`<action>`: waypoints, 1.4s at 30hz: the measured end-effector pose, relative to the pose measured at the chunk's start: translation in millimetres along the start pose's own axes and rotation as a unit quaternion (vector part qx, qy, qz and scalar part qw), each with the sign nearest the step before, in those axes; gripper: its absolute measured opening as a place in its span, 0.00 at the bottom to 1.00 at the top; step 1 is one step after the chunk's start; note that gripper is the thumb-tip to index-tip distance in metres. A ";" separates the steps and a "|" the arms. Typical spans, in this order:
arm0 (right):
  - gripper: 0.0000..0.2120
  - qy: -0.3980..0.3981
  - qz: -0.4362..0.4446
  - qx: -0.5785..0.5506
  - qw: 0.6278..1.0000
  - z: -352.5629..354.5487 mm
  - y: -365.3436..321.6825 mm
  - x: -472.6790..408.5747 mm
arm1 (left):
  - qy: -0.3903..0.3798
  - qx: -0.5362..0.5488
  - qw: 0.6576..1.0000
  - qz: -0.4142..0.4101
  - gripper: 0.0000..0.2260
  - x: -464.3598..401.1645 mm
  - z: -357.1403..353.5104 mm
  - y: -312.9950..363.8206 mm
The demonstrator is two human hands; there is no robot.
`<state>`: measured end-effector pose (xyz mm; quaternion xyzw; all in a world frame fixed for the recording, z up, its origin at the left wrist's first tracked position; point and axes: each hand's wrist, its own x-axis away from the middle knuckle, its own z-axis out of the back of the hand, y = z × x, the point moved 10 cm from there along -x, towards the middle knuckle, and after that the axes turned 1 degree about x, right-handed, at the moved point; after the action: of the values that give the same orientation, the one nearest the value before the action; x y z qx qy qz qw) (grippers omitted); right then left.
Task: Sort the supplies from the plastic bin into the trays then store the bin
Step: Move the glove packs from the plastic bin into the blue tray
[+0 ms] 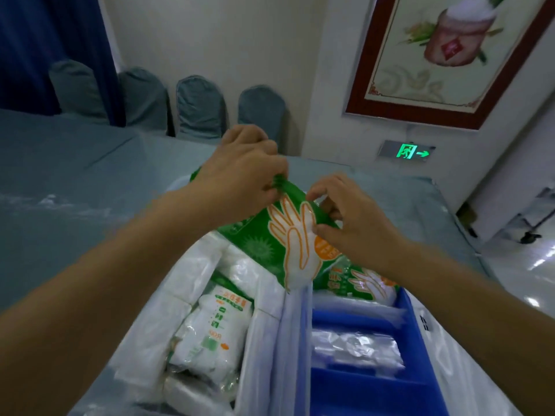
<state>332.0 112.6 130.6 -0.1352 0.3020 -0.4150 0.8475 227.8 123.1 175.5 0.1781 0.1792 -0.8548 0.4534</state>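
Note:
Both hands hold a green glove packet [279, 235] with a white-and-orange hand print, lifted above the containers. My left hand [243, 178] pinches its top left edge; my right hand [348, 214] grips its right side. Below on the left stands a clear plastic bin [261, 340] holding several white supply packets [213, 340]. To its right is a blue divided tray [408, 307] with clear plastic bags [354, 346] in one compartment and another green glove packet [363, 283] at its far end.
The containers rest on a table with a blue-grey cloth [75, 190]. Several covered chairs [198, 106] line the far edge. A framed picture [450, 55] and a green exit sign [408, 151] are on the wall at right.

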 end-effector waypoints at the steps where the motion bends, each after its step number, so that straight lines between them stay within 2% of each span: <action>1: 0.24 0.026 -0.011 -0.022 0.999 12.7 7.9 4.0 | 0.024 0.001 1.000 -0.005 0.10 -10.5 11.0 8.7; 3: 0.29 0.083 -0.036 -0.057 0.994 41.4 28.4 11.1 | 0.058 -0.004 0.998 -0.007 0.09 -32.7 27.4 26.6; 5: 0.29 0.114 -0.068 -0.079 0.988 66.8 53.3 17.7 | 0.082 -0.004 0.996 -0.015 0.08 -54.5 35.5 48.6; 8: 0.26 0.068 -0.148 -0.083 0.983 82.0 105.8 30.7 | 0.086 0.001 0.996 -0.019 0.08 -84.3 22.3 88.4; 9: 0.22 0.040 -0.172 -0.056 0.983 82.9 124.9 37.4 | 0.087 0.004 0.996 -0.016 0.08 -92.7 12.1 100.6; 12: 0.07 -0.008 -0.197 0.129 0.972 93.2 173.0 60.8 | 0.048 -0.008 0.999 0.011 0.09 -111.4 -37.6 130.1; 14: 0.07 -0.009 -0.206 0.224 0.952 102.1 204.8 78.1 | 0.027 -0.046 0.997 0.049 0.14 -118.3 -73.4 140.4; 16: 0.09 0.002 -0.215 0.275 0.937 111.1 233.2 93.6 | 0.016 -0.034 0.991 0.128 0.24 -119.2 -103.7 141.7; 18: 0.10 0.015 -0.233 0.288 0.929 116.8 258.0 106.1 | -0.032 0.013 0.975 0.219 0.22 -110.3 -139.7 145.0; 20: 0.09 0.032 -0.232 0.279 0.931 117.5 273.9 111.8 | -0.094 0.058 0.960 0.258 0.15 -96.0 -183.0 157.6; 24: 0.07 0.049 -0.203 0.230 0.951 106.7 287.2 110.4 | -0.265 0.054 0.943 0.194 0.16 -59.9 -280.5 190.2; 27: 0.09 0.054 -0.180 0.212 0.959 95.6 289.4 103.3 | -0.322 0.059 0.919 0.219 0.20 -40.0 -316.1 191.4; 31: 0.08 0.072 -0.124 0.192 0.971 79.6 282.5 90.4 | -0.271 0.029 0.937 0.219 0.23 -32.5 -315.7 188.3; 34: 0.06 0.069 -0.096 0.187 0.975 68.6 279.0 82.1 | -0.295 0.022 0.932 0.209 0.30 -32.2 -322.8 186.3; 36: 0.06 0.061 -0.093 0.183 0.977 62.6 280.3 78.1 | -0.305 0.027 0.931 0.197 0.30 -35.9 -329.2 187.5; 38: 0.06 0.056 -0.095 0.172 0.979 59.2 281.1 75.7 | -0.268 0.036 0.943 0.194 0.26 -39.9 -325.8 188.7; 42: 0.07 0.024 -0.109 0.151 0.982 52.0 283.0 72.5 | -0.164 0.024 0.971 0.174 0.08 -40.9 -300.0 193.7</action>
<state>574.7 229.7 6.4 -0.0279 0.2399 -0.5490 0.8002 454.4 190.9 -95.1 0.0747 0.0479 -0.7842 0.6141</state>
